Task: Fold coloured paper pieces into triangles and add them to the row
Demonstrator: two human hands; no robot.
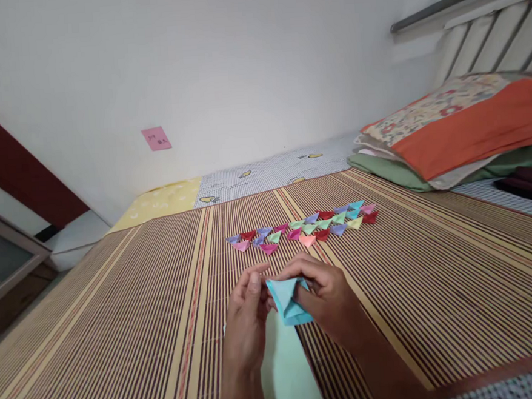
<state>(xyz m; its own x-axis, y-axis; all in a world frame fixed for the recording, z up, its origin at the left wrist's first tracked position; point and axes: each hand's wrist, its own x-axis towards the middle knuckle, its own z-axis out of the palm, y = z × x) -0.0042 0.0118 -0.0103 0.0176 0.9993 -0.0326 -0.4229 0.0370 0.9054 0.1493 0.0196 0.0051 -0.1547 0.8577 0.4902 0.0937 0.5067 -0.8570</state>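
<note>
A light blue sheet of folded paper (287,296) with a triangular flap is held up between my hands, above the mat. My right hand (330,295) grips its right side, thumb in front and fingers behind. My left hand (250,313) has curled fingers at the paper's left edge; its fingertips are partly hidden behind it. Under the hands lies a pale green paper strip (289,368), partly covered by my left wrist. Beyond my hands, several small folded paper triangles (308,240) in pink, red, green, purple, blue and yellow lie in staggered rows.
A striped bamboo mat (132,306) covers the bed. Folded bedding with an orange-and-floral cover (474,124) is piled at the right, by a radiator (505,40). A pink note (156,138) is stuck on the white wall (257,66). Patterned cloth (264,178) shows along the far edge.
</note>
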